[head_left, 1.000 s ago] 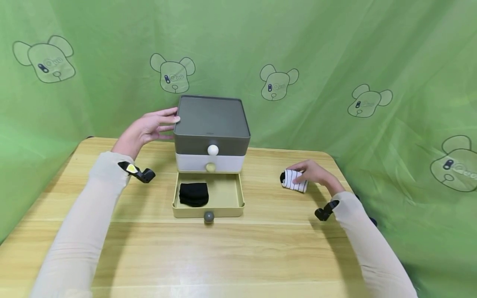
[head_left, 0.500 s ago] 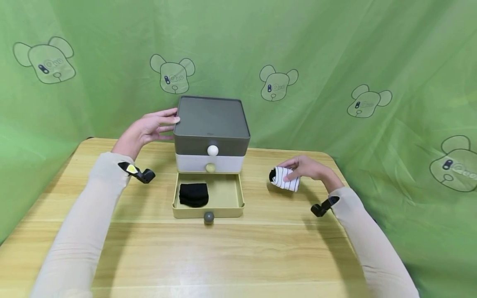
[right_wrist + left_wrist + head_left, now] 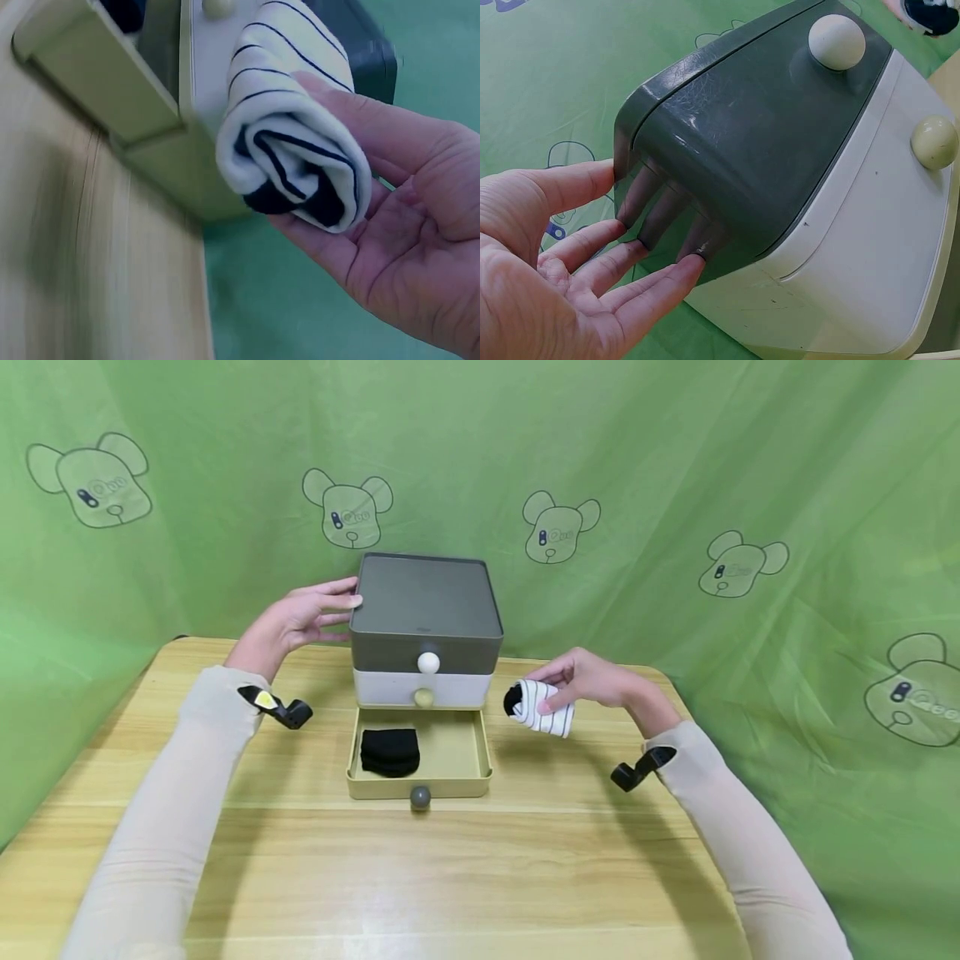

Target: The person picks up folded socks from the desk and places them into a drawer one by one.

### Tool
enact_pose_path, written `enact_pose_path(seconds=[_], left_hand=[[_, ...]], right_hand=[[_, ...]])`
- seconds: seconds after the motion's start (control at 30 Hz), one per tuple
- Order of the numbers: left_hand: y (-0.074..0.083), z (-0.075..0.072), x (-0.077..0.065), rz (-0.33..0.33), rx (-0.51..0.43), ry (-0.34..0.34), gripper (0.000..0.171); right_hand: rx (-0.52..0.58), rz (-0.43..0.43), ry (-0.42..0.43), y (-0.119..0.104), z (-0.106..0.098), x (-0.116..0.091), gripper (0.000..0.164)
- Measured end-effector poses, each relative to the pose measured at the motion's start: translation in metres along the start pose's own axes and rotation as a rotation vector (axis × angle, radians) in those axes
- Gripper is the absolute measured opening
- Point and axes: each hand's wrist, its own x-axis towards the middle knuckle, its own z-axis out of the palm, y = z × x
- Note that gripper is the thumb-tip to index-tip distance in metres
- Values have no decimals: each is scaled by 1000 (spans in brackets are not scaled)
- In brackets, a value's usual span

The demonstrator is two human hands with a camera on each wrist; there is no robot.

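My right hand (image 3: pixel 592 681) holds a rolled white sock (image 3: pixel 546 708) with thin dark stripes and a black part, lifted above the table just right of the drawer unit. In the right wrist view the thumb and fingers grip the sock (image 3: pixel 289 142) from both sides, its coiled end facing the camera. With fingers extended, my left hand (image 3: pixel 296 614) rests its fingertips against the left side of the dark grey top drawer (image 3: pixel 727 142). The bottom drawer (image 3: pixel 457 787), beige with a grey knob, is pulled out. A folded black cloth item, possibly socks (image 3: pixel 390 752), lies in its left half.
The three-tier drawer unit (image 3: pixel 427 597) stands toward the back of the wooden table (image 3: pixel 480 877). Its white middle drawer (image 3: pixel 386 687) and grey top drawer are closed. A green curtain (image 3: pixel 465 452) with bear-head drawings hangs behind and along the right side.
My right hand has raised the striped sock off the table and carried it left toward the drawer unit. The left hand and the drawers have stayed in place.
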Motion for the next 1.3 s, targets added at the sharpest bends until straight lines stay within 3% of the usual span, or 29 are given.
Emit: enact_pose_path(seconds=[0.23,0.43,1.3], left_hand=[[0,-1,0,3,-5,0,71],[-1,0,1,1,-4,-6,70],[0,0,-1,-9,-5,5,72]], right_hand=[[0,-91,-96,-38,24,14,54],[-14,-137,-144,-55,41,26,49],[-236,-156,-126,-59,90,62,41]])
